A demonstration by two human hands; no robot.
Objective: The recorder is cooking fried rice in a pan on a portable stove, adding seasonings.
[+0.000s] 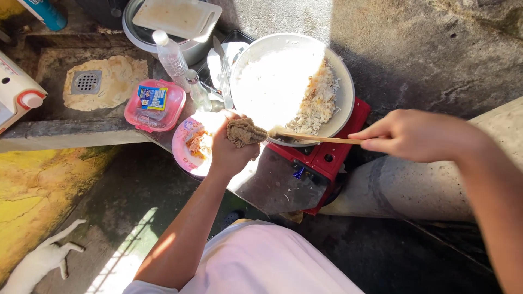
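1. Rice, white with browned yellowish bits, fills the wide round grey metal pan [344, 92] that sits on the red portable stove [327, 155]; bright sunlight washes out the pan's left half.
2. The left hand [227, 147] is closed around a crumpled brown cloth [245, 132], pressing it against the pan's near rim.
3. The right hand [414, 135] has its fingers curled shut on the end of a thin wooden spatula [318, 139], whose tip reaches the rice at the pan's near edge.
4. Just left of the left hand lies a round pink plate [182, 149] with some orange-brown food on it.
5. Beside that plate sits a pink lidded plastic box [155, 106] with a small packet inside; a clear plastic bottle [171, 57] and a small glass bottle [199, 92] stand next to it.
6. Further back, a white rectangular tray [177, 17] rests on a grey round pot [190, 49].
7. A metal floor drain [86, 81] is set in the concrete at left.
8. A white cat [38, 264] lies on the ground at lower left.
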